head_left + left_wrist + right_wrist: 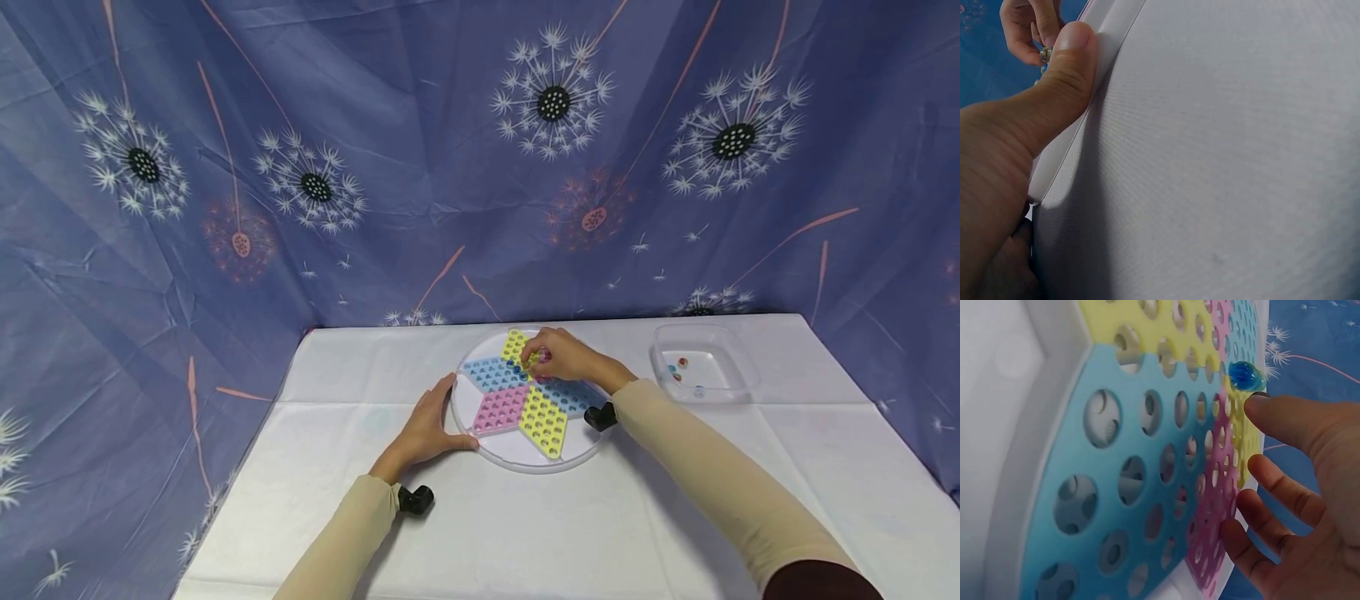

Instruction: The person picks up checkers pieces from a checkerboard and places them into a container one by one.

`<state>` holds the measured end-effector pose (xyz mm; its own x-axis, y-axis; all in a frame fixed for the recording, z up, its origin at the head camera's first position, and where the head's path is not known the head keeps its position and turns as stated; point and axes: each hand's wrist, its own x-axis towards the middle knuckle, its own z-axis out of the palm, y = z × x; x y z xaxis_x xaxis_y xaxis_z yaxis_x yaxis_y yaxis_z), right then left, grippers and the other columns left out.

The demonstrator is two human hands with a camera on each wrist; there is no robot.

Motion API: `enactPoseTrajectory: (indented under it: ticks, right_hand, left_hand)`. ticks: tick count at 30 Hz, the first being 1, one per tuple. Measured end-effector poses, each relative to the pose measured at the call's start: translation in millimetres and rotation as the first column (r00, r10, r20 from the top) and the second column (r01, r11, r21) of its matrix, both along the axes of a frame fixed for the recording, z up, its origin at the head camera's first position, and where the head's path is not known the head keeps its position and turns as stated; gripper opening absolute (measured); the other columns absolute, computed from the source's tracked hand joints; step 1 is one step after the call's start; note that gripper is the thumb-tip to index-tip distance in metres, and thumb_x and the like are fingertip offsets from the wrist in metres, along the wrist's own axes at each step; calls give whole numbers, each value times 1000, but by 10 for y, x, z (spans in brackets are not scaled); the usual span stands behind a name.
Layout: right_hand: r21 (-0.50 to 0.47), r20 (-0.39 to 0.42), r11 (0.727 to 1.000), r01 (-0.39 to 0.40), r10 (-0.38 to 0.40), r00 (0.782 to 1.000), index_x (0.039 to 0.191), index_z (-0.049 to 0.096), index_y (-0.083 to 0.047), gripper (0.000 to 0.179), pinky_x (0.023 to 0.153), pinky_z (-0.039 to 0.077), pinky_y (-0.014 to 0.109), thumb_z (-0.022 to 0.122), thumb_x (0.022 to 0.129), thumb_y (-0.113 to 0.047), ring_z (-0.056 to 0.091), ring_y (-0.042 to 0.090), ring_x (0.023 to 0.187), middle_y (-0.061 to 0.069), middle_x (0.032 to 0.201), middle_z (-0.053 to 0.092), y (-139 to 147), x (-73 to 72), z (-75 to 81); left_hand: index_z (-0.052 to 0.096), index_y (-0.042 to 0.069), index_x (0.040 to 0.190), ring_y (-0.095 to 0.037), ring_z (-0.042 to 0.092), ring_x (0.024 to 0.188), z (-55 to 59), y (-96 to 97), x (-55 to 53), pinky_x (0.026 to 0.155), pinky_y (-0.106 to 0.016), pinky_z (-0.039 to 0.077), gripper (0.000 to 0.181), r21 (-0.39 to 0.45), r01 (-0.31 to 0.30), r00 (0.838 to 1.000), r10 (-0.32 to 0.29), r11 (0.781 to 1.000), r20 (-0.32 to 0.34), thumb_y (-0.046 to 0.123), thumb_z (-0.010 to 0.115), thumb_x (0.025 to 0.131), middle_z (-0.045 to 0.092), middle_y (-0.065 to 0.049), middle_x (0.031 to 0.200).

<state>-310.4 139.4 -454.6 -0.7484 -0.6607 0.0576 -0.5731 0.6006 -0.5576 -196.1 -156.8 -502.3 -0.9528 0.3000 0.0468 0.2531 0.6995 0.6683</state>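
A round white Chinese checkers board (534, 460) with a star of yellow, blue and pink holed sections lies on the table. My left hand (426, 427) rests against its left rim, fingers spread and thumb along the edge. In the left wrist view the thumb (1071, 72) touches the white rim. Over the board's far part, my right hand (564, 357) pinches a small marble at its fingertips. Several blue marbles (516, 367) sit in holes beside it. Up close, a blue marble (1244, 376) shows by the right thumb tip; the index finger is hidden.
A clear plastic box (738, 382) with several marbles (682, 363) inside stands to the right of the board. White cloth (555, 533) covers the table. A blue curtain with dandelion prints (420, 167) hangs behind the far edge.
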Motion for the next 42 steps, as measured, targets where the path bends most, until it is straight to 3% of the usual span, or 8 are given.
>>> enactPoseTrajectory:
  ticks: [8, 14, 18, 29, 35, 42]
  right_hand:
    - [-30, 2, 999, -11, 11, 1000, 102, 74, -10, 15, 80, 47, 41, 73, 87, -13, 57, 33, 94, 10, 103, 63, 23, 33, 123]
    - [-72, -11, 997, -13, 12, 1000, 103, 74, -8, 15, 86, 50, 50, 71, 89, -10, 56, 35, 103, 10, 108, 62, 74, 17, 222]
    - [-84, -28, 996, -12, 9, 1000, 104, 73, -9, 15, 88, 50, 49, 71, 89, -13, 57, 32, 103, 10, 106, 63, 99, -6, 278]
    - [-94, -55, 995, 30, -35, 998, 102, 72, -23, 13, 86, 47, 50, 72, 90, -19, 56, 26, 97, 5, 106, 61, 128, 23, 495]
    - [-91, -24, 995, 48, -50, 998, 101, 72, -26, 12, 89, 48, 51, 70, 91, -20, 56, 30, 100, 7, 108, 60, 147, 4, 502]
    - [-111, -23, 993, 39, -42, 999, 103, 73, -18, 12, 90, 47, 53, 71, 91, -19, 56, 33, 101, 13, 109, 61, 183, 9, 502]
  left_hand:
    - [19, 12, 156, -31, 29, 141, -10, -3, 1, 113, -47, 28, 126, 6, 1, 1000, -1, 1000, 13, 50, 90, 60, 27, -8, 159]
    - [18, 13, 157, -32, 28, 141, -19, -5, -9, 113, -47, 28, 126, 8, 9, 1000, -9, 1000, 15, 51, 90, 61, 26, -7, 159]
    - [18, 13, 157, -33, 26, 142, -24, -3, -11, 114, -47, 27, 126, 6, 7, 1000, -7, 1000, 20, 51, 90, 60, 25, -6, 160]
    - [17, 14, 157, -26, 30, 140, -45, -7, -29, 115, -41, 26, 128, -17, 0, 1000, 0, 1000, 19, 53, 90, 60, 25, -5, 160]
    - [17, 12, 157, -27, 29, 141, -37, -5, -21, 115, -42, 26, 128, -21, 5, 1000, -5, 1000, 13, 53, 89, 60, 25, -6, 160]
    - [17, 13, 157, -26, 30, 140, -34, -3, -23, 114, -42, 29, 128, -18, 8, 1000, -7, 1000, 12, 53, 89, 60, 25, -5, 160]
